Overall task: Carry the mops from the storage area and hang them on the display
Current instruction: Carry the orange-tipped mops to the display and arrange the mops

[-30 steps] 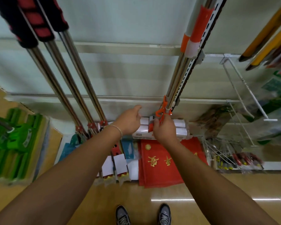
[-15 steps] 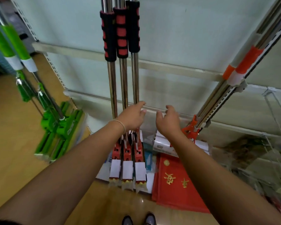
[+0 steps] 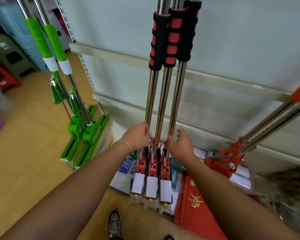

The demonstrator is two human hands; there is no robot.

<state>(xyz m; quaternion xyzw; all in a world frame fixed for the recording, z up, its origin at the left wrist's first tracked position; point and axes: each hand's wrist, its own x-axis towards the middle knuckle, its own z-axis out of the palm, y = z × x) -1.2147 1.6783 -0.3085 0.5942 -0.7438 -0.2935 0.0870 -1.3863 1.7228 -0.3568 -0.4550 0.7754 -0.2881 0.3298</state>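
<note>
If pushed sideways at the shafts, risk of swinging and unhooking, or of knocking the orange-handled mops (image 3: 260, 129) leaning just beside. Three steel-shafted mops with red-and-black foam grips (image 3: 163, 94): hanging upright, touching side by side against the pale display panel (image 3: 232, 40), red heads low. Left hand (image 3: 137, 136): curled around the leftmost shaft. Right hand (image 3: 180, 144): loosely spread, touching the rightmost shaft.

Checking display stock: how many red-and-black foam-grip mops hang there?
3, side by side centre: left red-and-black foam-grip mop at the left hand, middle, right by the right hand.
</note>
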